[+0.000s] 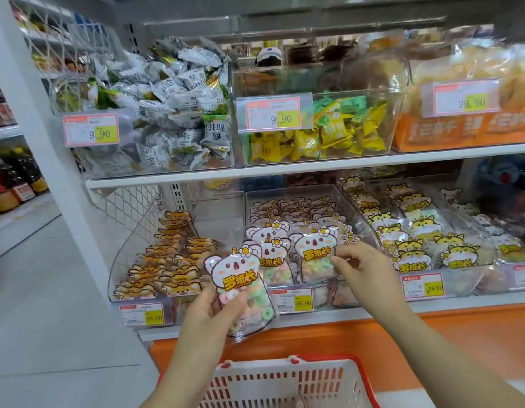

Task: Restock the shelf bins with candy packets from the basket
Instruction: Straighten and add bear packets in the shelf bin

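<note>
- Left hand (pixel 208 316) is gripping a koala packet (pixel 240 278) just in front of the lower shelf, above the red basket (pixel 285 378). It's a clear pouch with pastel ring gummies showing and yellow 罗班长 lettering.
- Right hand (pixel 361 266) is pinching a matching front packet (pixel 314 254) standing in the middle bin (pixel 323 192).
- Price tag (pixel 293 300) under that bin is reading 16.80, and the upper tags (pixel 273 114) are showing 9.90.

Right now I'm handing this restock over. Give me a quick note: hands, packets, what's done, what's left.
Left hand: grips the held koala packet in front of the lower shelf; it is not binned yet.
Right hand: pinches the front koala packet standing in the middle bin.
Red basket: below the hands; its contents are unclear.
Done: the middle bin already holds rows of koala packets.
Left: probably bin the held packet, then check the basket.
</note>
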A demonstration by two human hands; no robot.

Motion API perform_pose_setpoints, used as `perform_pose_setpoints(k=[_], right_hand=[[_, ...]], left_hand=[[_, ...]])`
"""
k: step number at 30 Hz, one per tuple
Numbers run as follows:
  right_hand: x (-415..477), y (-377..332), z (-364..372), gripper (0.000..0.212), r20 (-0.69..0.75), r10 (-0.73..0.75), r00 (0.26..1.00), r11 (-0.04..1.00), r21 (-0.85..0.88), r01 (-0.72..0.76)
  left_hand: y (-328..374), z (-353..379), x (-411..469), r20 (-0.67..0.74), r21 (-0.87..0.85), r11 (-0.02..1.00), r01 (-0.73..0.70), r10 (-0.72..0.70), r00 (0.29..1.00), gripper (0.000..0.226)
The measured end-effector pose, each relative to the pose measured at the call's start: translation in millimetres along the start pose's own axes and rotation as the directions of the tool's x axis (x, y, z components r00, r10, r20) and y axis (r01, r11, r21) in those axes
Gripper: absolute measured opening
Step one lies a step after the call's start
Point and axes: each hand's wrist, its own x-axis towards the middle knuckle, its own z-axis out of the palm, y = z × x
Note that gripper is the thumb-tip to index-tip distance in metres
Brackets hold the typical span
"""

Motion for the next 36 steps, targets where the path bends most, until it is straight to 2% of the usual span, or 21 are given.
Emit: perform_pose_setpoints(k=[4, 9, 15, 17, 20, 22, 24, 26, 31, 36], right_hand=[[-1, 3, 0, 0.009, 0.039, 0.010, 0.999, 1.000, 0.011, -0.010], [8, 11, -4, 0.023, 0.181, 0.063, 0.981, 0.998, -0.033, -0.058], [11, 9, -9, 0.023, 0.253, 0.062, 0.965, 0.995, -0.087, -0.041], [13, 5, -20, 0.028, 0.304, 0.072, 0.950, 0.997, -0.024, -0.068], [17, -7, -35, 0.047, 0.320, 0.083, 0.944, 0.977, 0.160, -0.141], [18, -16, -38, 0.040, 0.341, 0.060, 0.938, 0.966, 0.216, -0.140], [17, -21, -33, 0.029, 0.365, 0.032, 0.930, 0.976, 0.188, -0.107], [18, -22, -28, 0.033, 0.365, 0.045, 0.930, 0.980, 0.164, -0.112], [16, -26, -19, 0.033, 0.416, 0.063, 0.907, 0.951, 0.251, -0.181], [14, -20, -5, 0.020, 0.378, 0.071, 0.923, 0.959, 0.228, -0.167]], left_hand=[[1, 0, -1, -0.016, 0.006, 1.000, 0.006, -0.006, 1.000, 0.021], [2, 5, -2, -0.003, 0.014, 1.000, 0.004, -0.003, 1.000, 0.023], [3, 12, -3, -0.006, 0.045, 0.999, 0.007, -0.007, 1.000, 0.024], [4, 14, -3, -0.006, 0.051, 0.999, 0.012, -0.012, 1.000, 0.022], [8, 15, -4, -0.001, 0.051, 0.999, 0.014, -0.014, 1.000, 0.024], [9, 16, -4, 0.003, 0.052, 0.999, 0.004, -0.004, 1.000, 0.025], [9, 17, -3, 0.000, 0.049, 0.999, 0.003, -0.003, 1.000, 0.024], [9, 18, -3, -0.008, 0.047, 0.999, 0.009, -0.008, 1.000, 0.023], [11, 16, 0, -0.011, 0.046, 0.999, 0.001, -0.001, 1.000, 0.025], [11, 19, 3, -0.008, 0.055, 0.998, -0.008, 0.008, 1.000, 0.027]])
